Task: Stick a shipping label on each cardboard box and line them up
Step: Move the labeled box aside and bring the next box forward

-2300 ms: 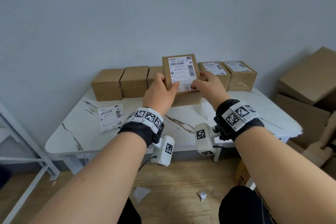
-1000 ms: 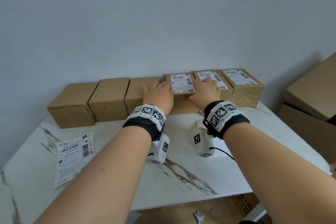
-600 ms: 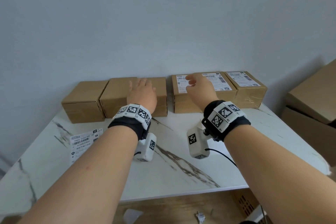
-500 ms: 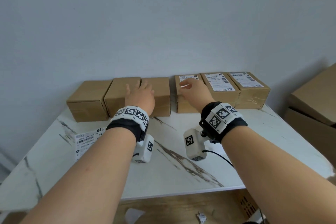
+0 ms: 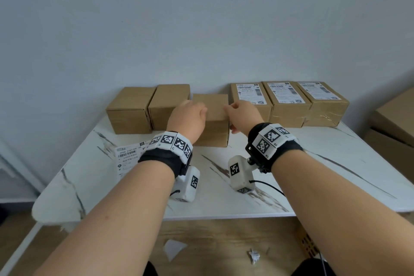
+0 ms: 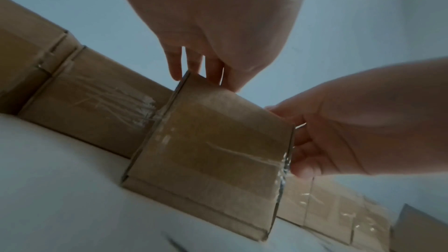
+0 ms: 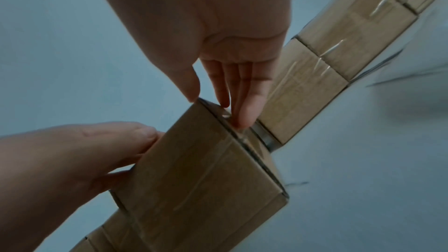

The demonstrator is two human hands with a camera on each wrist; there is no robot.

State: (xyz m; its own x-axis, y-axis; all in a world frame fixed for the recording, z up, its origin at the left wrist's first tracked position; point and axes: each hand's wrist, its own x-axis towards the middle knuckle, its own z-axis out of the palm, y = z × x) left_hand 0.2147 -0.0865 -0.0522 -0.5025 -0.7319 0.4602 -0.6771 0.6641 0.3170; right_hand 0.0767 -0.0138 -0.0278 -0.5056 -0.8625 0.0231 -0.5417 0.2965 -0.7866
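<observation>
A plain cardboard box (image 5: 212, 110) (image 6: 213, 152) (image 7: 201, 170) stands a little in front of the row on the white marble table (image 5: 313, 175). My left hand (image 5: 190, 114) (image 6: 201, 68) grips its left side, thumb toward the top edge. Opposite it, my right hand (image 5: 237, 111) (image 7: 218, 99) holds the right side, fingers flat on the side wall and thumb at the upper edge. Three labelled boxes (image 5: 286, 98) line up at the right against the wall. Two plain boxes (image 5: 152, 105) stand at the left. A loose shipping label (image 5: 127, 157) lies on the table, partly hidden by my left wrist.
Large cardboard boxes (image 5: 394, 123) are stacked beside the table on the right. A white rack leg (image 5: 20, 163) stands at the left. Paper scraps (image 5: 253, 255) lie on the wooden floor below the table's front edge.
After setting the labelled box into the right group, both hands moved to the neighbouring plain box. They now hold it, and it has come forward out of the row.
</observation>
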